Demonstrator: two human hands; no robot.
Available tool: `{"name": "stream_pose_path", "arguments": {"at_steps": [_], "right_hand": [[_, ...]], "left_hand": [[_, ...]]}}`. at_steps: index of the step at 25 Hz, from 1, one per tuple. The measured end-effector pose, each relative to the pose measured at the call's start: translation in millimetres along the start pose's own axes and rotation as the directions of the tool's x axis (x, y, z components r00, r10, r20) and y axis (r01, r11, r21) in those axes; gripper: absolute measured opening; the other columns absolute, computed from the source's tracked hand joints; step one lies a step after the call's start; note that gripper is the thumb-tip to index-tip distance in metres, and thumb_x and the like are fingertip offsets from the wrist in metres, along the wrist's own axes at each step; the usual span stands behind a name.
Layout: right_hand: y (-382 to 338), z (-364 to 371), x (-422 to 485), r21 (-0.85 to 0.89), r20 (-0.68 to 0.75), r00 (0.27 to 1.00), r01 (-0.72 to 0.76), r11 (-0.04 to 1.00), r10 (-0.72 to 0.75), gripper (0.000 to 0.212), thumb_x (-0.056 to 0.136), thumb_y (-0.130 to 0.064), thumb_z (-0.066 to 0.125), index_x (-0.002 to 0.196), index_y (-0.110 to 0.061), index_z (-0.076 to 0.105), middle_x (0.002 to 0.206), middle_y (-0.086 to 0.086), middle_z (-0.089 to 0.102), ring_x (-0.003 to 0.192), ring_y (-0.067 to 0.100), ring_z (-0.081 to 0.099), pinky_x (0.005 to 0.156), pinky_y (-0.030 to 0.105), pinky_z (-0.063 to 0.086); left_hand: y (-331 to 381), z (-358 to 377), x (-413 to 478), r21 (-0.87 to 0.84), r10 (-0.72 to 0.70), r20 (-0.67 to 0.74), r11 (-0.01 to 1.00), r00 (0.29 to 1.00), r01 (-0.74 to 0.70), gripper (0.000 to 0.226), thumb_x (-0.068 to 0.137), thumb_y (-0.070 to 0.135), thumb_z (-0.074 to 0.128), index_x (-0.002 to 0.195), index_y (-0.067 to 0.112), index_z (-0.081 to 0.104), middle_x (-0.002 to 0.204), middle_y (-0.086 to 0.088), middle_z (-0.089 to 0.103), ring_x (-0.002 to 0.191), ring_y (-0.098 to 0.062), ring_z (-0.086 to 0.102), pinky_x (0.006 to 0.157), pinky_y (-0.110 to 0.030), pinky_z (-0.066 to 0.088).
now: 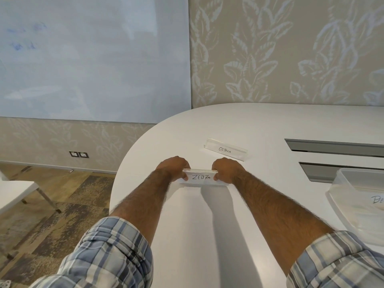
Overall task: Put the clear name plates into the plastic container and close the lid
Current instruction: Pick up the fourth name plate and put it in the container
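Note:
A clear name plate marked ZEBRA (201,177) stands on the white table (207,235). My left hand (173,168) grips its left end and my right hand (227,169) grips its right end, fingers over the top edge and thumbs on the front. A second clear name plate marked OSTRICH (225,149) stands just behind, to the right, untouched. The clear plastic container (342,196) sits at the right edge, open on top, cut off by the frame, with a lettered plate partly visible inside.
Two grey recessed cable slots (334,147) run across the table at the right. The table's rounded edge curves along the left, with carpet floor, a small white table (14,194) and wall sockets (79,154) beyond. A whiteboard hangs on the wall.

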State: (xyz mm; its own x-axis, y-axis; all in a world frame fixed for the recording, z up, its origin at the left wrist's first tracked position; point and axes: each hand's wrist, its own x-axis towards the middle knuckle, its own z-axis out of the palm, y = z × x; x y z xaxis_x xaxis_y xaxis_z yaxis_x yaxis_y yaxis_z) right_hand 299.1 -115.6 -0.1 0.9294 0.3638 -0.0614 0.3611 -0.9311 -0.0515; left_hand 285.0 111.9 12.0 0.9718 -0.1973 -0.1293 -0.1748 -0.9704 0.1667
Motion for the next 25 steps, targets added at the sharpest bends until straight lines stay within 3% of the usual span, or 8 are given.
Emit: {"name": "stream_pose_path", "arguments": {"at_steps": [5,10,25], "right_hand": [[16,-22,-21,-0.010,-0.037,0.999,0.002,1.000,-0.003,0.043,0.087,-0.033,0.067,0.127,-0.020,0.058,0.134,0.001,0.057,0.125,0.023,0.051,0.098,0.036,0.043],[43,-56,-53,-0.036,-0.084,0.996,-0.022,0.999,0.018,0.041,0.085,-0.032,0.069,0.124,-0.019,0.061,0.128,0.002,0.060,0.116,0.025,0.057,0.093,0.036,0.047],[227,-114,-225,-0.014,-0.185,0.970,-0.161,0.987,0.156,0.038,0.080,-0.029,0.075,0.116,-0.022,0.067,0.117,0.002,0.067,0.105,0.024,0.062,0.075,0.029,0.042]], "left_hand": [[26,-18,-12,-0.004,0.013,-0.032,1.000,0.999,-0.013,0.044,0.078,0.029,0.078,0.121,0.029,0.070,0.116,0.003,0.069,0.108,-0.022,0.062,0.084,-0.032,0.049],[71,-42,-25,-0.006,0.029,-0.070,1.000,0.997,-0.030,0.038,0.077,0.028,0.079,0.115,0.030,0.073,0.105,0.002,0.073,0.086,-0.021,0.064,0.072,-0.029,0.047],[315,-40,-40,0.005,0.177,-0.151,0.984,0.973,-0.178,0.039,0.076,0.034,0.080,0.115,0.030,0.073,0.101,0.001,0.072,0.090,-0.022,0.066,0.070,-0.029,0.043]]}}
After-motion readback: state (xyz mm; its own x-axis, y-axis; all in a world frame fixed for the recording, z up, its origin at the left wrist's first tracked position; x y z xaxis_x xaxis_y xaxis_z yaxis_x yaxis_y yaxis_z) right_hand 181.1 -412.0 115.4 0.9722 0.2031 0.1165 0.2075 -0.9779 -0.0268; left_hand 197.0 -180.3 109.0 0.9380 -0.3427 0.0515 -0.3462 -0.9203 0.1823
